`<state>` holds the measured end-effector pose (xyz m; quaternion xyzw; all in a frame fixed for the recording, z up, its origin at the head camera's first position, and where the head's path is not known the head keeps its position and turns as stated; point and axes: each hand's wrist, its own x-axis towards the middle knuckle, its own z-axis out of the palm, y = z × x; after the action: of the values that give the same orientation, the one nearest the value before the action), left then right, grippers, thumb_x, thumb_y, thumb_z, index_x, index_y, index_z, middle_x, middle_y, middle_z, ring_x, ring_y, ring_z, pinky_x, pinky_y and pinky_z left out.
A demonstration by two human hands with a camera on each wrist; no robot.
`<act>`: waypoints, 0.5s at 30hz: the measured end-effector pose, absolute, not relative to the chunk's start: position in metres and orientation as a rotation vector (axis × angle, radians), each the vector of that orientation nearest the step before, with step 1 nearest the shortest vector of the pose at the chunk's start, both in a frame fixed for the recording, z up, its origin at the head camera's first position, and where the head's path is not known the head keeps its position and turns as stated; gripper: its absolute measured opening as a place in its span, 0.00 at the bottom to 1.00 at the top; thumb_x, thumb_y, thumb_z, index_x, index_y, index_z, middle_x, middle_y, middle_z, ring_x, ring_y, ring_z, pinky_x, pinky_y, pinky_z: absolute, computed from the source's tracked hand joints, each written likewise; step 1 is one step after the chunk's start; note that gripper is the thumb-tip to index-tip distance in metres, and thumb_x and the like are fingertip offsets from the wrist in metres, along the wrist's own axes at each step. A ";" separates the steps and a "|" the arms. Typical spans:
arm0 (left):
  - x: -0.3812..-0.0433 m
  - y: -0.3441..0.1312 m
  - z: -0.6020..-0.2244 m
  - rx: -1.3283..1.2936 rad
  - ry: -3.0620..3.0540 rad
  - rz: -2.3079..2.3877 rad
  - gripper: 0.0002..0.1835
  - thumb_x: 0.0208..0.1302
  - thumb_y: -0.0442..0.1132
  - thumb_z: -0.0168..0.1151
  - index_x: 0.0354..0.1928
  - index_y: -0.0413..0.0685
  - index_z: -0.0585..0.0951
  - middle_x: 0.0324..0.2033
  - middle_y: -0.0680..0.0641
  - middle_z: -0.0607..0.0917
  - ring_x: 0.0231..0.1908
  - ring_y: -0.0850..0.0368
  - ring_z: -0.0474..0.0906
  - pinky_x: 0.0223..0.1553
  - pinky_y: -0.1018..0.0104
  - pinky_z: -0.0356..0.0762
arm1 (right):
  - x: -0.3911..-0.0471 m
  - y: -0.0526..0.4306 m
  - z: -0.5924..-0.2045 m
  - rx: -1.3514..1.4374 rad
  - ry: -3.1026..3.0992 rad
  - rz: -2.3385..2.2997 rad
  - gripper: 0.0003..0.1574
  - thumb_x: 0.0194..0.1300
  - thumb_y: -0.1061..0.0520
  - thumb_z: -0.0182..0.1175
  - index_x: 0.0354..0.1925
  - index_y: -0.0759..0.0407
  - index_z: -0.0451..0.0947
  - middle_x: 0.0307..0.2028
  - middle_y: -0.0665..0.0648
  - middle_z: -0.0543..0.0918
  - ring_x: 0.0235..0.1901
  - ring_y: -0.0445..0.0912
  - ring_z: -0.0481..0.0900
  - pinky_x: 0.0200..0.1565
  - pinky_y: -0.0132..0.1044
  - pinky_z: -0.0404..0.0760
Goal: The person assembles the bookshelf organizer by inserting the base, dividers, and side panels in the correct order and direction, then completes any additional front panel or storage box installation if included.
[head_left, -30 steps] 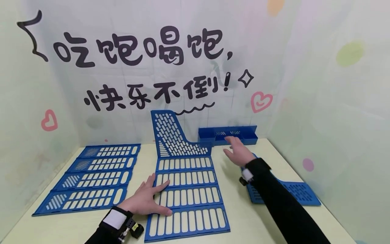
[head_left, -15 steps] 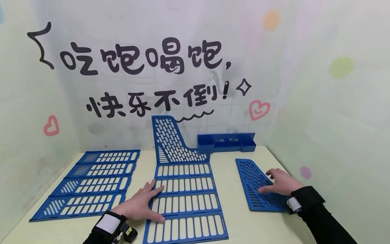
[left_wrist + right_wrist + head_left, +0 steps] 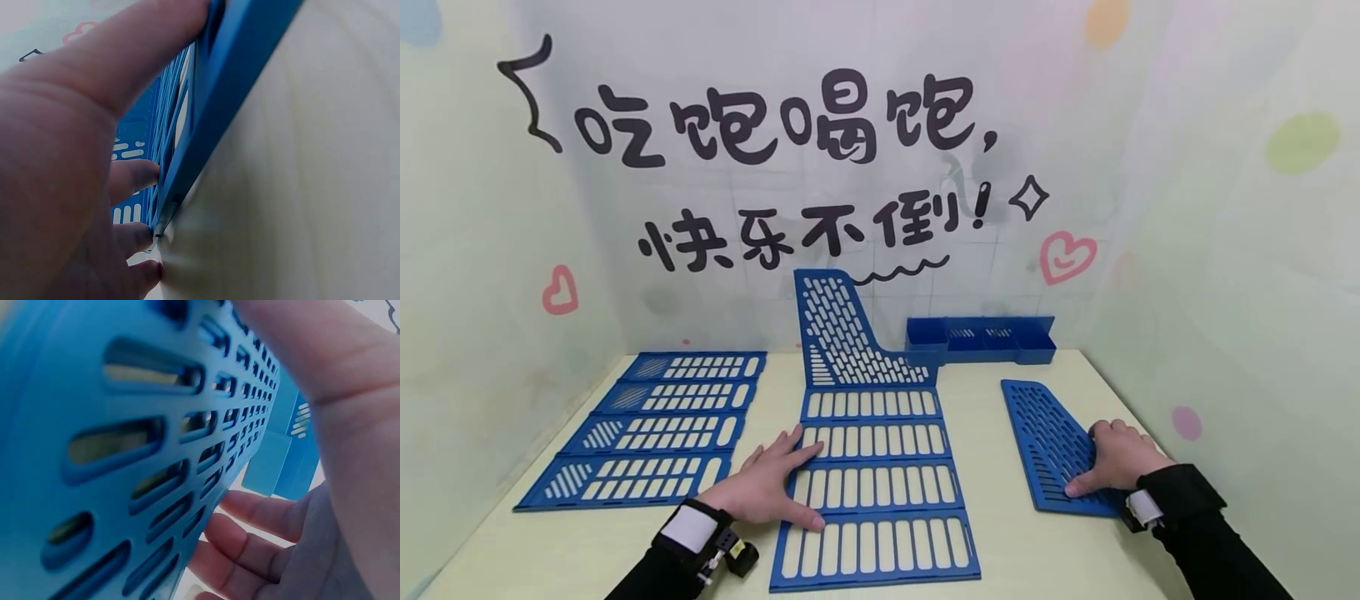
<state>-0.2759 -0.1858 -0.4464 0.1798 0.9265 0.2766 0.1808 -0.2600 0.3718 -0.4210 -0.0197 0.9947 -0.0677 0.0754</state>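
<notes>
My left hand (image 3: 760,492) lies with spread fingers on the left edge of the slatted blue panels (image 3: 887,461), which stretch toward me in a joined row. From their far end rises an upright blue side panel (image 3: 827,333), perforated and notched like a magazine file side. To the right, my right hand (image 3: 1123,458) grips a similar perforated side panel (image 3: 1045,433) by its notched edge. In the right wrist view its thumb is over the panel's face (image 3: 112,487), while the fingers (image 3: 237,544) curl at the edge. The hand covers the panel's near right part.
Several flat blue panels with window cutouts (image 3: 640,457) lie in a row on the left of the pale table (image 3: 1000,550). A blue compartment box (image 3: 985,357) stands against the back wall. Fabric walls enclose the table at the back and both sides.
My right hand has come down from near the compartment box to the right side panel and now grips its edge. My left hand has stayed on the slatted panels. The head view has shifted slightly.
</notes>
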 end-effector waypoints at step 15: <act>-0.273 -0.187 -0.443 0.540 2.605 0.791 0.63 0.50 0.67 0.86 0.85 0.53 0.67 0.89 0.34 0.47 0.87 0.25 0.39 0.83 0.22 0.34 | -0.265 0.389 -0.427 0.015 2.884 -0.558 0.73 0.50 0.30 0.86 0.61 0.83 0.60 0.44 0.70 0.82 0.44 0.60 0.81 0.51 0.58 0.82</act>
<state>-0.2735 -0.1867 -0.4432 0.1913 0.9229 0.2801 0.1823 -0.2652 0.3892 -0.4265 0.0051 0.9766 -0.1891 0.1021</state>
